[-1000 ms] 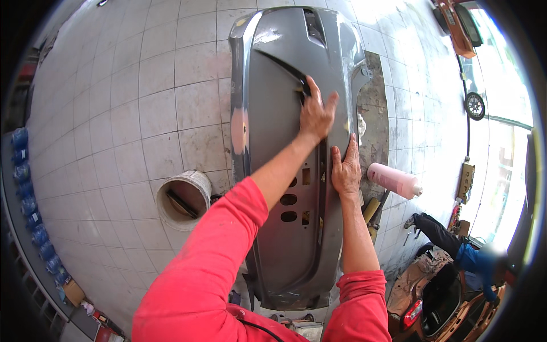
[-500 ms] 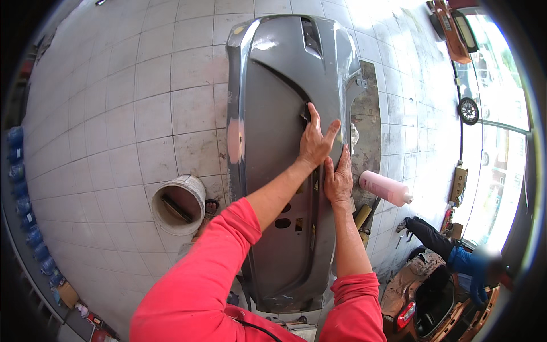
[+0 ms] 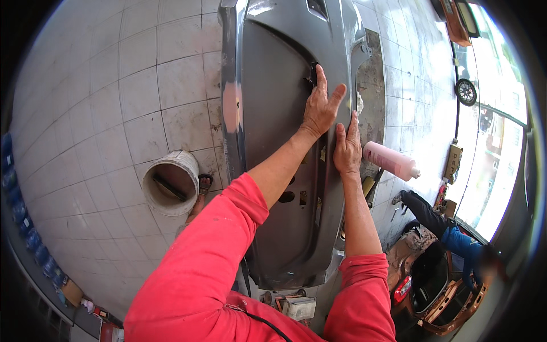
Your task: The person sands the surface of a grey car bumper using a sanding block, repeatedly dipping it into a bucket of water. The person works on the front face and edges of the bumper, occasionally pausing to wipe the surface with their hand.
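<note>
A long grey bumper panel [image 3: 273, 239], with a pale pink filler patch [image 3: 232, 107] on its left edge, lies lengthwise beneath me. My left hand [image 3: 319, 105] is on its upper middle, fingers over a small black pad [image 3: 314, 71] at the curved groove; the pad is mostly hidden. My right hand [image 3: 347, 149] lies lower down on the panel's right side, fingers stretched out along the edge, holding nothing.
A bucket [image 3: 156, 199] and my sandalled foot are left of the panel; a pink bottle [image 3: 387, 161] is at its right. Blue water jugs [image 3: 25, 222] line the far left. At lower right a person in blue [image 3: 462, 245] is by an orange car [image 3: 416, 308]. A loose wheel [image 3: 466, 92] stands upper right.
My left hand with the pad slid down along the groove, then back up a little. The whole view shifted, putting the panel higher in the picture. My right hand stays on the edge.
</note>
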